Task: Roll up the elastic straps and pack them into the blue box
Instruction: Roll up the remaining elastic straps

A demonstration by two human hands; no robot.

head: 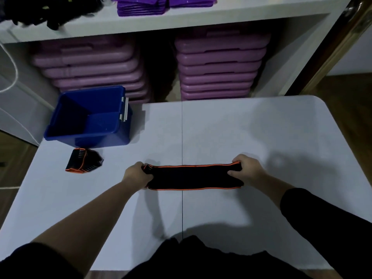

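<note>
Dark cloth [201, 256] bunched at the near table edge, closest to camera. Both forearms reach forward over the white table [241, 127]. Left hand [137, 174] clamped on the left end of a black strap [193, 177] with orange edging; that end looks slightly bunched or partly rolled, can't tell which. Right hand [246, 170] grips the right end, thumb on top. Hands well apart, strap laid flat between them across the table's centre seam. Second strap [83, 161], loosely folded, sits on the table just in front of the blue box [88, 115]. Box at far-left table corner, open, no straps visible inside. Behind: stacks of purple cases [217, 65] under a white shelf [161, 21].
</note>
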